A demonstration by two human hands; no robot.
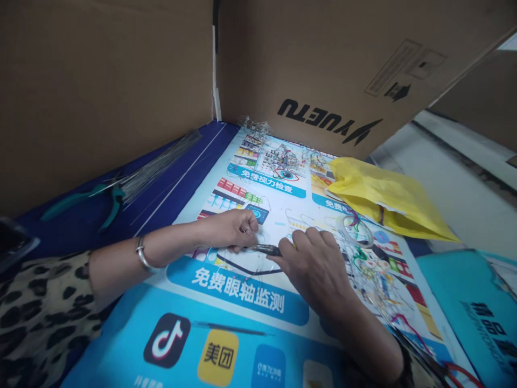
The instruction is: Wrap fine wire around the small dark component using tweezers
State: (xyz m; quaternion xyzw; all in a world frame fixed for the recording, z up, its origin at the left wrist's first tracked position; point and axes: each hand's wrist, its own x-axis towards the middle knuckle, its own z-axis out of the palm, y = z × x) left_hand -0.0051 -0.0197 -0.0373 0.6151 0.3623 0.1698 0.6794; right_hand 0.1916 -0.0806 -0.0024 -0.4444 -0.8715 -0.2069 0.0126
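My left hand (234, 229) is closed in a pinch, and a thin wire (262, 236) shows faintly at its fingertips. Wrapped round a small tool is my right hand (313, 261); its narrow metal jaws, like those of pliers (266, 249), point left and reach the left fingertips. The tool's handles are hidden in the palm. Both hands are just above a printed poster (238, 328). A clear tape roll (356, 231) and tangled coloured wires (367, 275) lie to the right of my right hand.
Teal-handled pliers (115, 202) and a bundle of straight wires (161, 161) lie at left. Cardboard walls (121, 64) stand behind. A yellow bag (388, 196) lies at right, above a teal packet (464, 302). Red-handled scissors (456, 372) are at lower right; more wire tangles (285, 156) lie at the back.
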